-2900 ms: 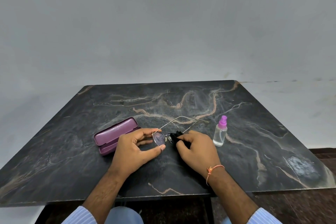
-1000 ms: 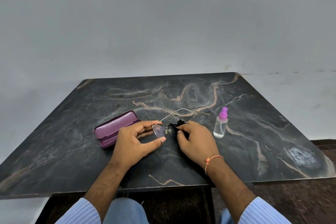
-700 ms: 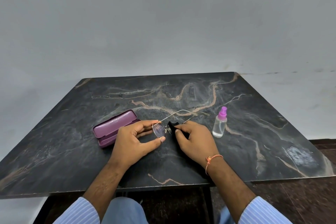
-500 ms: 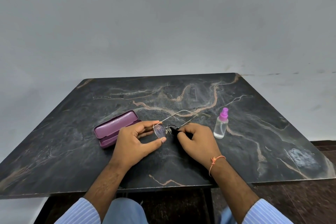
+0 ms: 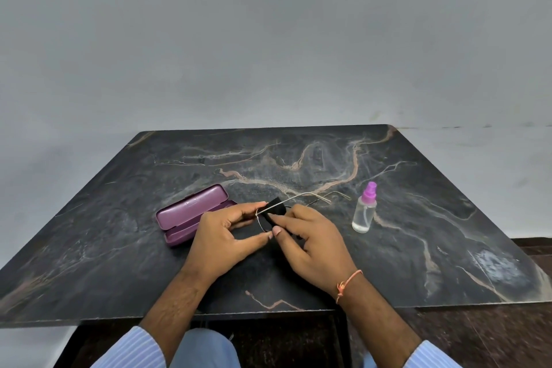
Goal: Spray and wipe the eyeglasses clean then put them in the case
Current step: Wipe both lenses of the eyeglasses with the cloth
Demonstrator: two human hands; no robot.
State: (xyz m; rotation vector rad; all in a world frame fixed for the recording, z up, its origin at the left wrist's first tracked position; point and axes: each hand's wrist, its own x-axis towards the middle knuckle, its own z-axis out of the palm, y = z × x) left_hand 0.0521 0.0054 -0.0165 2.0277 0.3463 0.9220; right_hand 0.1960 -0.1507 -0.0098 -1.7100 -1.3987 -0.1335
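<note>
Fingers of the left hand (image 5: 221, 236) pinch the eyeglasses (image 5: 263, 218) rim while the right hand (image 5: 310, 242) presses the black cloth (image 5: 276, 210) on the lens; wipe lightly, keeping the temples toward 1 o'clock unbent.

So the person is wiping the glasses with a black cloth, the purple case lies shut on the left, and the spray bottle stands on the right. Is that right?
Not quite: the head view shows the purple case lying open, lid up, not shut. The rest holds: both hands hold the glasses while the right hand rubs them with the black cloth, the left hand steadies the frame, and the spray bottle stands on the right.
</note>
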